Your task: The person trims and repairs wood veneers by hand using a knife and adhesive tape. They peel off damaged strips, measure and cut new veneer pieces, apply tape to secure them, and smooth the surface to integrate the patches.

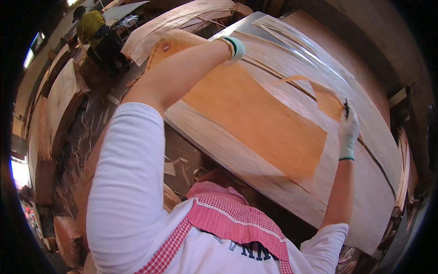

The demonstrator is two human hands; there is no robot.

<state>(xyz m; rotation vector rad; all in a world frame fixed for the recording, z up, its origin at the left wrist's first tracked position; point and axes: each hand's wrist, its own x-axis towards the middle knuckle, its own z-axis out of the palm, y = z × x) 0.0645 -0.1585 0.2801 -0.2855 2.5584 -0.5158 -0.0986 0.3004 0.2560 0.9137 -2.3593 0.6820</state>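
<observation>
A large orange-brown sheet of wood veneer lies across paler veneer sheets on the table. My right hand, in a white glove with a green cuff edge, is closed around a small dark tool; its exact kind is unclear. Beside the tool's tip, a narrow orange veneer offcut curls up, its thin tail trailing left. My left hand, gloved alike, reaches over the far side of the orange sheet. Its fingers are hidden from view.
Loose pale veneer strips lie along the table's far side. A veneer stack stands beyond my left arm, and more bent stacks line the left. Scraps litter the floor. Another person works at the far left.
</observation>
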